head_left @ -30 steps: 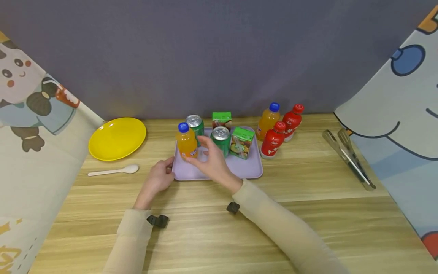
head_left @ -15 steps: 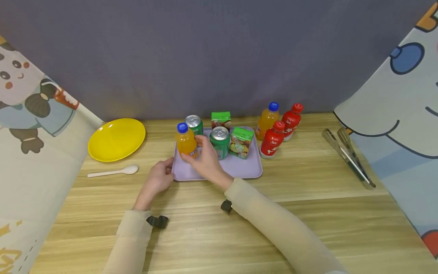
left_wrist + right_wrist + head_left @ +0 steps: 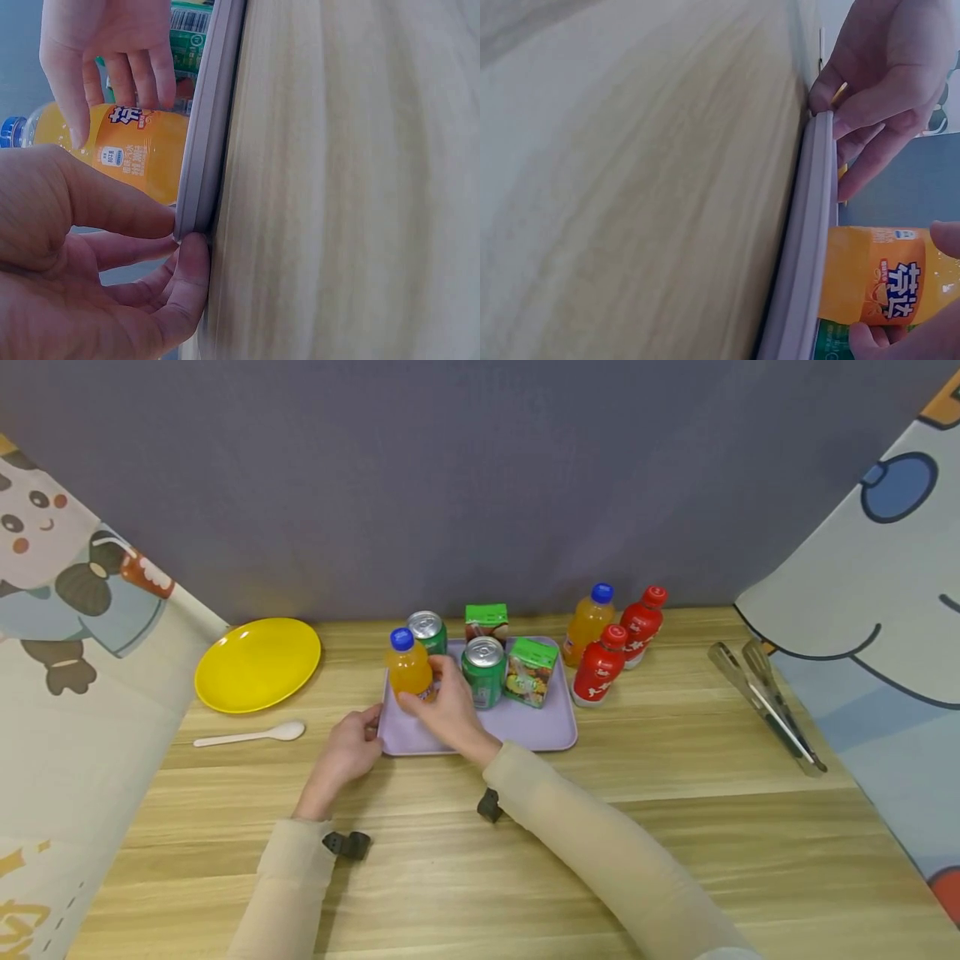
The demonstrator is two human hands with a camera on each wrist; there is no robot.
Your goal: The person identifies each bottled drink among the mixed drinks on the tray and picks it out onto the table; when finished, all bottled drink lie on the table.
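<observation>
A lilac tray (image 3: pixel 521 727) lies on the table, and my left hand (image 3: pixel 351 747) pinches its left edge between thumb and fingers. On the tray's left end an orange soda bottle (image 3: pixel 408 673) with a blue cap stands upright. My right hand (image 3: pixel 452 708) holds this bottle from its right side, thumb in front and fingers behind; the left wrist view shows the bottle (image 3: pixel 150 161) between them. Right of that hand, a green can (image 3: pixel 483 672) and a green-topped juice box (image 3: pixel 531 672) stand on the tray. Another green can (image 3: pixel 426 631) is partly hidden behind the bottle.
Another juice box (image 3: pixel 486 620) stands at the tray's back edge. Beside the tray on the right are a second orange soda bottle (image 3: pixel 588 627) and two red bottles (image 3: pixel 598 667). Metal tongs (image 3: pixel 767 708) lie far right; a yellow plate (image 3: pixel 258 664) and pale spoon (image 3: pixel 251 735) lie left.
My right hand has moved slightly left and its thumb and fingers have closed in around the orange soda bottle. My left hand and the tray look unmoved.
</observation>
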